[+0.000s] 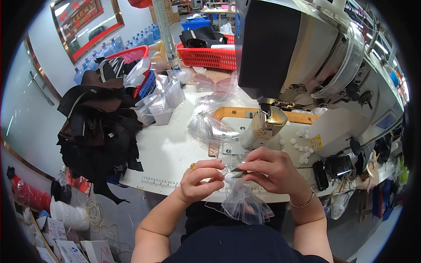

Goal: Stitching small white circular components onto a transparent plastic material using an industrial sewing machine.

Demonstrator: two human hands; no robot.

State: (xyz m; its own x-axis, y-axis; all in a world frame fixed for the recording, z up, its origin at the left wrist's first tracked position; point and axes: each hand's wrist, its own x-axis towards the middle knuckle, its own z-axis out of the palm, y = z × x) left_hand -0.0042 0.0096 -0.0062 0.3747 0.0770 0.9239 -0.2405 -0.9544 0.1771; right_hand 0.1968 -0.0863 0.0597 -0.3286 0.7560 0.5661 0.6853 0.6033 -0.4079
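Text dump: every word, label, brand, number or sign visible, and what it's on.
Wording not copied; locations only.
Wall mirror: large red characters.
Sewing machine: yellow sticker, too small to read.
Table-edge ruler: scale marks, too small.
White cartons: blue and red print, too small or blurred.

Taken from the wearer's head, left fisheye of a pair, upright. Directed steeply down and forward over bare left hand [199, 180], bare right hand [272, 170] and white flat tabletop [162, 147], all near; extending past tall black-and-white sewing machine [269, 48] to farther white wall [38, 46].
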